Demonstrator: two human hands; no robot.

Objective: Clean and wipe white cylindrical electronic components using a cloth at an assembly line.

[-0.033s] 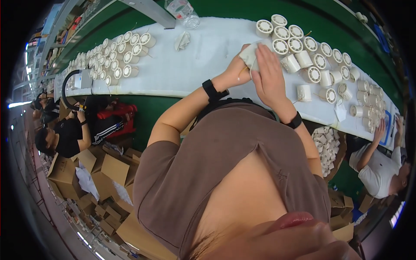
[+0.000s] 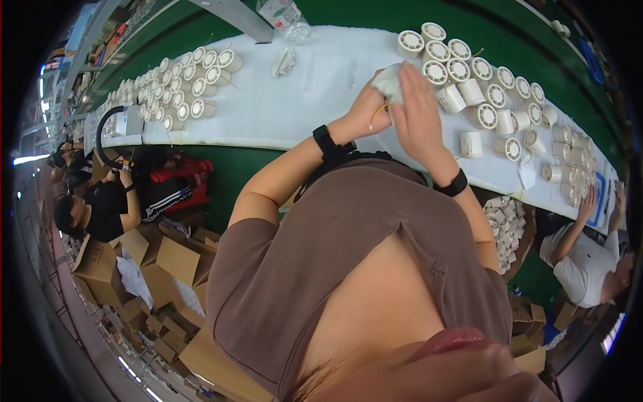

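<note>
While the pale cloth sits between the left hand and right hand, above the white table, a thin yellow wire dangles; I judge it could snag, should rubbing fingers catch that loose end. From my remote seat, I see the right hand's fingers straight, laid against the cloth; the left curls from the other side, its exact grip hidden from me.

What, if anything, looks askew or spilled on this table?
White cylinders at right face mixed ways, some showing plain sides, unlike the neater left group. A crumpled cloth lies loose on the table. No spill is visible.
</note>
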